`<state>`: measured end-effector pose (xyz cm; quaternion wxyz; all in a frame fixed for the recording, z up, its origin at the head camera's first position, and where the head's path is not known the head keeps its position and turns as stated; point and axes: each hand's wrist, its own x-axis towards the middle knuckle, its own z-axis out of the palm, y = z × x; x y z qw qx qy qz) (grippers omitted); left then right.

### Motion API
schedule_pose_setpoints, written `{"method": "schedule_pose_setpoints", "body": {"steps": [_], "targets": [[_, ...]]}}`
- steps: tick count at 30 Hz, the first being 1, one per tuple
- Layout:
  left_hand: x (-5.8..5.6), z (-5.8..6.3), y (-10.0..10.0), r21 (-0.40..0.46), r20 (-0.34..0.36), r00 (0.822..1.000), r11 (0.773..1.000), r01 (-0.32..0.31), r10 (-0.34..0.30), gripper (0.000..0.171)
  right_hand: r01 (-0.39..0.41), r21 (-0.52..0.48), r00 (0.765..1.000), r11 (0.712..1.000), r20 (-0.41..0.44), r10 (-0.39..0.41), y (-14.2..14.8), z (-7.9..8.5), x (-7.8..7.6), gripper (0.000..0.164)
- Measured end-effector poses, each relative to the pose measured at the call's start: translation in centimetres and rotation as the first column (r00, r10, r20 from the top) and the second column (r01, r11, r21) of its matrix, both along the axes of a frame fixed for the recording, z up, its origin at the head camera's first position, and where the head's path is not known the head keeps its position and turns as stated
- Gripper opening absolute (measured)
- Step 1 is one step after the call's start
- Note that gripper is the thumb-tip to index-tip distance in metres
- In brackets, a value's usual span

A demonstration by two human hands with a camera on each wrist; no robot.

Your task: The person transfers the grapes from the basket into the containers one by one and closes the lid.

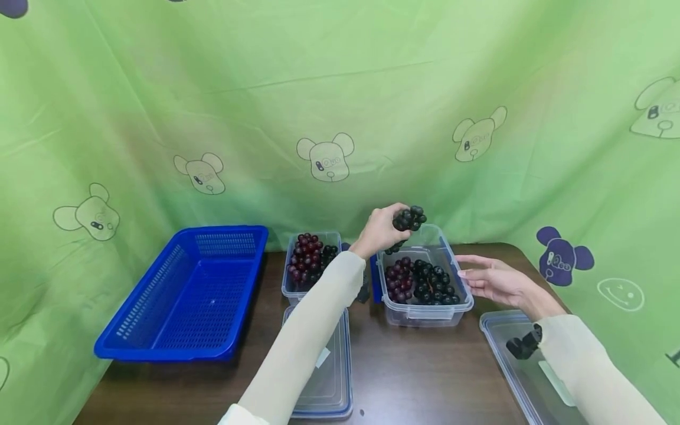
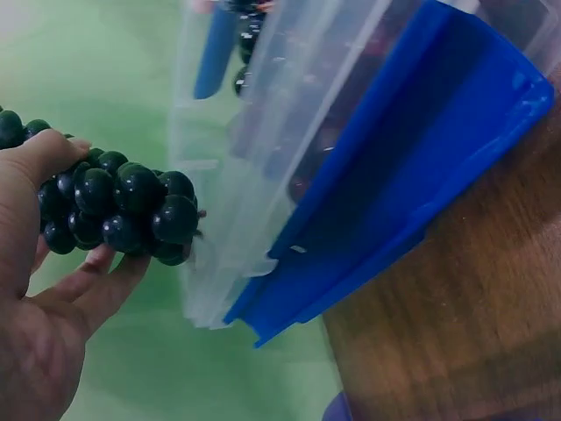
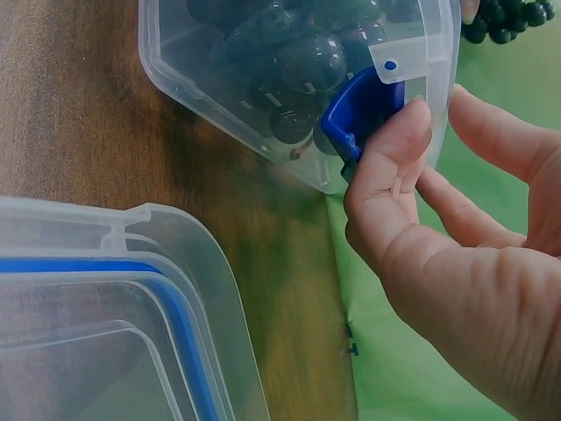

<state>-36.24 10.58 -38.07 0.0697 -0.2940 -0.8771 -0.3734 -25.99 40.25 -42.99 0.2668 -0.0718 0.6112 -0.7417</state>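
Observation:
My left hand (image 1: 383,231) grips a bunch of black grapes (image 1: 409,218) above the back left of a clear plastic container (image 1: 422,321). In the left wrist view the bunch lies between thumb and fingers, beside the container's outer wall. Inside the container are red grapes (image 1: 398,280) and black grapes (image 1: 432,283). My right hand (image 1: 496,280) is at this container's right side, its fingers touching the wall near a blue latch flap (image 3: 364,110). The latch flap on the left side (image 2: 421,149) hangs outward.
A second clear container (image 1: 294,287) with red and black grapes stands to the left, partly behind my left arm. Clear lids lie in front (image 1: 326,383) and under the right forearm (image 1: 504,348). A blue basket (image 1: 180,307) is at far left; a green curtain (image 1: 265,118) hangs behind.

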Motion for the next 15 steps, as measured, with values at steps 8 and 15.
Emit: {"method": "schedule_pose_setpoints", "body": {"steps": [8, 15], "targets": [[-0.4, -1.3, 1.9, -0.146, -0.009, 1.000, 0.989, 0.014, -0.015, 0.054, 0.024, 0.001, 1.000, 1.000, 0.010, -0.024, 0.0, 0.4, 0.2, 0.042], [-0.3, -2.8, 3.0, -0.428, -0.173, 0.984, 0.903, -0.039, -0.039, 0.055, 0.038, -0.001, 0.999, 0.999, 0.011, -0.038, -0.3, 0.1, 0.3, 0.040]]}}
